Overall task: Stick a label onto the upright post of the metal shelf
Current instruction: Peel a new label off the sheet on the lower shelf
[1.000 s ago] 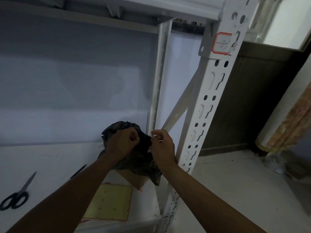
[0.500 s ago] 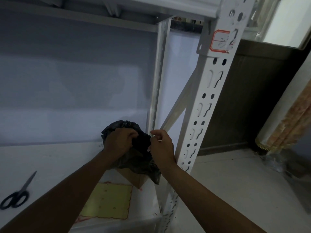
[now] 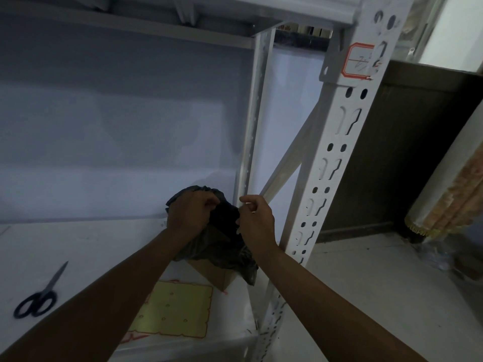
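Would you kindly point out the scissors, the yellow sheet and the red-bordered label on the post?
scissors (image 3: 46,290), head view, near the pivot.
yellow sheet (image 3: 173,310), head view, at its middle.
red-bordered label (image 3: 359,61), head view, on its white centre.

a: what's lying at your lower left?
b: black-handled scissors (image 3: 46,290), blades together, pointing up and right.
a: and straight in front of you?
b: a crumpled black plastic bag (image 3: 222,248) sits over a brown cardboard box (image 3: 214,273). a yellow sheet (image 3: 175,309) with a red edge lies just beside the box.
a: and to your right?
b: a dark wall panel (image 3: 392,152), pale floor (image 3: 366,283) and a fringed, patterned curtain (image 3: 453,194).
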